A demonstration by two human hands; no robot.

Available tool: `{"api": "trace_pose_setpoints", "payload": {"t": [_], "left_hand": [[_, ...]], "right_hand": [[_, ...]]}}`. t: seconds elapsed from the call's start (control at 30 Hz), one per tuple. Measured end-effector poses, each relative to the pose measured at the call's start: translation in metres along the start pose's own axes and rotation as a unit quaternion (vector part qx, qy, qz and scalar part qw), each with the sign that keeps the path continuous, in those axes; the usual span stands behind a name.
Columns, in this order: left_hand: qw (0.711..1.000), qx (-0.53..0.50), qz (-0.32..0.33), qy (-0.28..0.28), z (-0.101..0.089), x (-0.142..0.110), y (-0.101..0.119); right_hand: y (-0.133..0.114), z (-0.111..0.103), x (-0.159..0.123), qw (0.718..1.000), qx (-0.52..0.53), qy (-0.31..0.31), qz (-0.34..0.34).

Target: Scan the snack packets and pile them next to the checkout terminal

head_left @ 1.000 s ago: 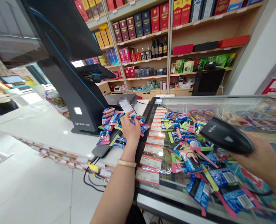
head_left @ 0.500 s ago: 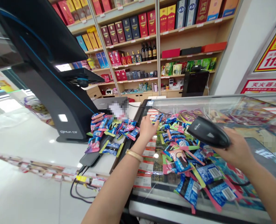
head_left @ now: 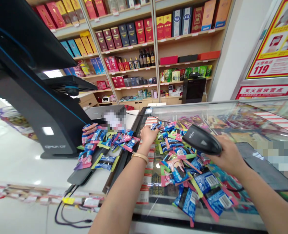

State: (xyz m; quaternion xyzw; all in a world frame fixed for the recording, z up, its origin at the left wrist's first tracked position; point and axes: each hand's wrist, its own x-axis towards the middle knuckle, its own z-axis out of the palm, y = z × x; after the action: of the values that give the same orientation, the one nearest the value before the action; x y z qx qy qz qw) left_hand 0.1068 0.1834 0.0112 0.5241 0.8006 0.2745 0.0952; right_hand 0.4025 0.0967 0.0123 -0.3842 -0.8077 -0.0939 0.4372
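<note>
My right hand point(head_left: 228, 154) is wrapped round a black barcode scanner point(head_left: 202, 139), holding it over a heap of small blue, pink and green snack packets point(head_left: 180, 170) on the glass counter. At the heap's far left corner, my left hand point(head_left: 148, 135) has its fingers closed on one small blue packet point(head_left: 156, 125). A bracelet point(head_left: 140, 156) circles the left wrist. More packets of the same kind form a second pile point(head_left: 107, 138) on the white counter, left of that hand, with one packet point(head_left: 105, 162) lying partly on a flat black device point(head_left: 80, 175).
A black checkout terminal point(head_left: 53, 126) rises at the left. Cables point(head_left: 66, 208) hang off the white counter's front edge. Right of my right hand lies a dark flat panel point(head_left: 258, 162) on the glass counter point(head_left: 158, 208). Behind stand shelves of boxes and bottles point(head_left: 147, 57).
My left hand has moved right, from the pile by the terminal to the heap on the glass, and closed on a packet. The scanner stays in my right hand. The view has turned right.
</note>
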Motion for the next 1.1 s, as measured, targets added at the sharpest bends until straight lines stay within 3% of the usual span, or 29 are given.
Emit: {"api": "trace_pose_setpoints", "payload": {"t": [0.13, 0.23, 0.37, 0.57, 0.73, 1.1], "left_hand": [[0.998, -0.038, 0.024, 0.047, 0.001, -0.002, -0.007], [0.983, -0.112, 0.097, 0.112, 0.001, -0.001, -0.015], [0.934, -0.195, 0.233, 0.186, -0.006, -0.011, -0.024], [0.867, -0.186, 0.397, 0.236, -0.027, -0.053, -0.027], [0.851, -0.175, 0.426, 0.25, -0.03, -0.07, -0.028], [0.833, -0.148, 0.454, 0.278, -0.026, -0.068, -0.031]], "right_hand": [[0.005, 0.004, -0.004, 1.0, 0.0, -0.01, 0.028], [0.005, 0.003, -0.003, 0.999, 0.004, -0.016, 0.037], [0.003, -0.002, 0.0, 0.999, 0.035, -0.021, 0.031], [-0.007, -0.01, 0.003, 0.996, 0.076, -0.04, 0.019], [-0.016, -0.01, 0.004, 0.996, 0.077, -0.043, -0.009], [-0.023, -0.01, 0.006, 0.994, 0.093, -0.058, -0.017]]}}
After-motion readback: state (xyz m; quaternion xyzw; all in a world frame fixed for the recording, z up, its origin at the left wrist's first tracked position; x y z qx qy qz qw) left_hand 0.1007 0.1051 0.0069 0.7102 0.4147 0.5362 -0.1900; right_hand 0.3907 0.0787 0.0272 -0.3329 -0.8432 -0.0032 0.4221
